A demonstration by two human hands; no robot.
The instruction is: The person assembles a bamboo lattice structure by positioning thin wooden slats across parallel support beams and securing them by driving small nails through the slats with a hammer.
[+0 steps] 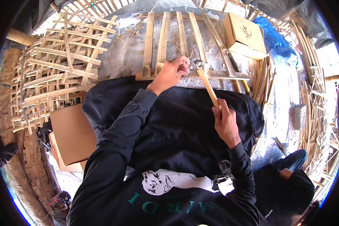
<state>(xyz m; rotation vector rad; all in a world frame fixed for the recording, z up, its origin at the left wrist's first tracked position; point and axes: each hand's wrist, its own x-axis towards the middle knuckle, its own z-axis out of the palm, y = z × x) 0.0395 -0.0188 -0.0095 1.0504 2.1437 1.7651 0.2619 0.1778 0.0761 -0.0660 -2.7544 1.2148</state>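
My right hand point(227, 122) is wrapped round the pale wooden handle of a hammer point(210, 87). The hammer's grey metal head point(196, 65) is just right of my left fingers, over the near crosspiece. My left hand point(172, 72) is closed in a pinch above that crosspiece point(226, 75); what its fingertips hold, if anything, is too small to make out. Several bamboo slats point(163, 37) run away from me, with their near ends at the crosspiece. The crosspiece lies in front of my knees, which are covered in black cloth.
At the left stands a woven bamboo lattice point(60, 56), with a cardboard box point(73, 133) nearer me. Another cardboard box point(245, 34) and a blue plastic sheet point(277, 39) are at the far right. A long-bladed tool point(234, 62) lies by the rightmost slat. Another person point(286, 184) sits at the lower right.
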